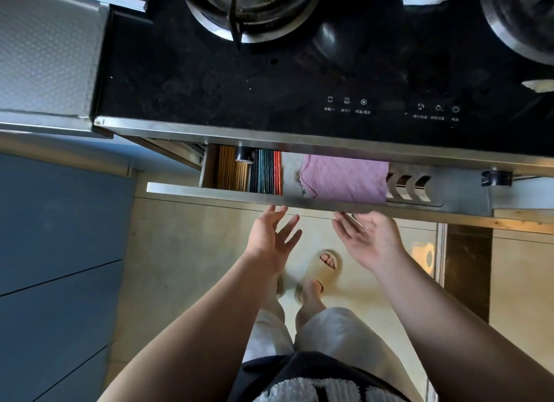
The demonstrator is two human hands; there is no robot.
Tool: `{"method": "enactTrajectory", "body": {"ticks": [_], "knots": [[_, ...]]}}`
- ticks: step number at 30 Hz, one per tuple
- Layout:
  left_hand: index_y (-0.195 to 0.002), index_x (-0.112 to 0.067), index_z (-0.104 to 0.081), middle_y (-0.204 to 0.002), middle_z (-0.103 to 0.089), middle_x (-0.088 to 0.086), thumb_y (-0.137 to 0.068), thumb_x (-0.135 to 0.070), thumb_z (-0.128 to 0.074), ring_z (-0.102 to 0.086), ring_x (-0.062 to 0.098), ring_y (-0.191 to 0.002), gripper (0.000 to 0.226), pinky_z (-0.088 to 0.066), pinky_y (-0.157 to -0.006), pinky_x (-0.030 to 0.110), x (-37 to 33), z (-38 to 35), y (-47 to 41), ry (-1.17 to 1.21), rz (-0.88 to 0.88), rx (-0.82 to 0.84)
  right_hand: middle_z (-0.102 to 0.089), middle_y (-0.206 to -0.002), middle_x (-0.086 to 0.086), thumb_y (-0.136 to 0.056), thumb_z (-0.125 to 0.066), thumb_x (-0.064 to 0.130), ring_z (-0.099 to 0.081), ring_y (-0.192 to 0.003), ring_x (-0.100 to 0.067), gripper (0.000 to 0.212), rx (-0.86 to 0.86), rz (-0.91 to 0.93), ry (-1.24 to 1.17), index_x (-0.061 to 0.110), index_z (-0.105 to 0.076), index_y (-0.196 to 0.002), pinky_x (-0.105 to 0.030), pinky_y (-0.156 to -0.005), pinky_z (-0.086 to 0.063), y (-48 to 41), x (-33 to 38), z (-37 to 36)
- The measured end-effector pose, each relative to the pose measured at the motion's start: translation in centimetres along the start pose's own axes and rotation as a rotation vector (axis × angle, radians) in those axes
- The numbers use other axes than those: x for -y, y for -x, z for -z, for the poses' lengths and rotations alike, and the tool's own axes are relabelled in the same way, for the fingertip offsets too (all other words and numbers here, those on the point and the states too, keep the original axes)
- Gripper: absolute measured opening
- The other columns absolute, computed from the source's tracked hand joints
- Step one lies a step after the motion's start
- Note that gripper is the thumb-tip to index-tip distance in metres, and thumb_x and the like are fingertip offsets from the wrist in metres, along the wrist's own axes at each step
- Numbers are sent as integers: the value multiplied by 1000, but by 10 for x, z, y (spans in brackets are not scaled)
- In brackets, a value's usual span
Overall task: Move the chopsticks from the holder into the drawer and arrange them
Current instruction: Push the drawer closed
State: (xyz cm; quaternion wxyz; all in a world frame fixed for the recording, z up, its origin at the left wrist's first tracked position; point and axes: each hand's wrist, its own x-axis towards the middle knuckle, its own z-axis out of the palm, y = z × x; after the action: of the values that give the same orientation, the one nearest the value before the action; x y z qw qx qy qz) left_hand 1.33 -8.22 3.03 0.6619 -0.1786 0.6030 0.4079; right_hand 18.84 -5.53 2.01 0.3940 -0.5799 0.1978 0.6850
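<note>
— What do we see in the half-open drawer [209, 190] under the cooktop [209, 95], starting at the left?
— Tan wooden chopsticks [232, 169] lie side by side at its left end. Just beside them we see dark, teal and red chopsticks [266, 173], then a pink cloth [344, 178].
— And our hands?
— Our left hand [271, 239] is spread wide and empty, fingertips at the drawer's front edge; we cannot tell if they touch. Our right hand [370, 236] is wide too, palm showing, holding nothing, just below the cloth.
</note>
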Motion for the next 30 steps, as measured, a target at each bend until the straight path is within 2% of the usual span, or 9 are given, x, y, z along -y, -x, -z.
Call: {"method": "enactTrajectory", "body": {"ticks": [5, 10, 15, 24, 26, 30], "knots": [[-151, -25, -34, -141, -52, -3, -99, -8, -41, -61, 26, -118, 55, -49, -94, 41, -14, -22, -14, 16, -37, 60, -58, -107, -26, -91, -37, 0, -60, -115, -37, 15, 51, 40, 14, 2, -48, -102, -46, -86, -51, -16, 18, -21], [-153, -25, -30, -142, -51, -3, -99, -7, -42, -61, 26, -118, 57, -50, -91, 41, -22, -33, -27, 24, -67, 102, -58, -103, -24, -94, -33, -1, -59, -117, -38, 27, 85, 82, 3, 0, -43, -119, -47, -97, -48, -18, 30, -37], [-151, -28, -32, -142, -52, -6, -100, -5, -42, -62, 25, -117, 57, -51, -90, 41, -31, -48, -33, 52, -84, 118, -53, -128, -25, -91, -31, -5, -59, -117, -34, 44, 137, 79, -9, -5, -39, -134, -46, -97, -49, -28, 40, -44], [-147, -30, -39, -140, -54, -7, -101, -2, -39, -62, 25, -118, 54, -47, -99, 44, -42, -62, -46, 54, -108, 145, -55, -131, -23, -91, -30, -3, -62, -114, -35, 55, 179, 86, -24, 5, -30, -146, -47, -98, -49, -32, 46, -60], [-148, -31, -39, -141, -54, -8, -101, -1, -37, -62, 23, -117, 56, -49, -96, 41, -42, -60, -47, 16, -117, 136, -52, -135, -18, -91, -29, -1, -59, -117, -34, 57, 177, 92, 51, 9, -30, -147, -46, -94, -51, -32, 45, -58], [-146, -29, -41, -138, -56, -8, -102, -5, -39, -62, 21, -116, 51, -52, -88, 37, -44, -56, -38, -213, -173, 144, -53, -137, -10, -92, -30, 4, -58, -118, -31, 58, 163, 121, 325, 14, -31, -148, -47, -97, -49, -17, 39, -52]]}}
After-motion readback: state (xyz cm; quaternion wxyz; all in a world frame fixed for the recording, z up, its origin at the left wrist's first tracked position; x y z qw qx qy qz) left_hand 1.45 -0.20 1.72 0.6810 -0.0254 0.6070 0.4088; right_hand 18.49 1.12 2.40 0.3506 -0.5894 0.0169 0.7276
